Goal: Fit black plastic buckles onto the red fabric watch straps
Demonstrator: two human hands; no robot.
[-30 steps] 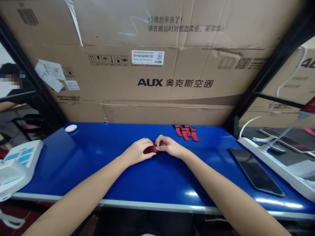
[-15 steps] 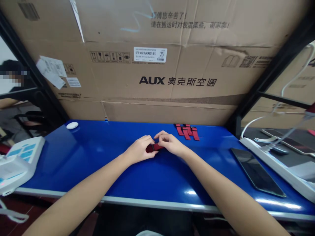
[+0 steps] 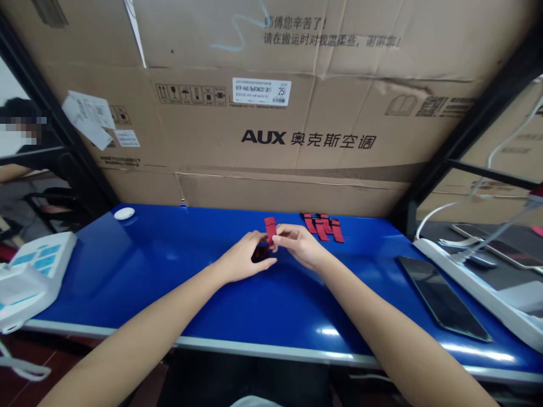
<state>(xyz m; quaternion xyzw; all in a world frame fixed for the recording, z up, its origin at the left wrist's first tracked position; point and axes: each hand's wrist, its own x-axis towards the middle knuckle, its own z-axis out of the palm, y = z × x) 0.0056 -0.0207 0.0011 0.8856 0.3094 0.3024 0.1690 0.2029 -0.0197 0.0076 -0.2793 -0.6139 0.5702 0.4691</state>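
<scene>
My right hand (image 3: 297, 244) pinches a short red strap (image 3: 270, 227) between thumb and fingertips, with its folded end pointing up above the table. Close by on the left, my left hand (image 3: 242, 260) curls its fingers around a small dark-and-red bundle (image 3: 259, 254), its thumb stretched out towards the right hand. Fingers and shadow hide much of this bundle, so I cannot tell how many pieces are in it. Beyond my right hand, several red straps with black ends (image 3: 321, 227) lie grouped on the blue table (image 3: 178, 271).
A large cardboard sheet (image 3: 203, 141) stands along the back edge. On the right are a dark phone-like slab (image 3: 441, 297) and a white power strip (image 3: 479, 288). A white device with blue keys (image 3: 46, 265) and a white oval object (image 3: 124, 213) are on the left.
My right hand has raised a red strap upright out of my left hand's grasp. The left thumb has moved away from its fingers. The grouped straps have stayed put.
</scene>
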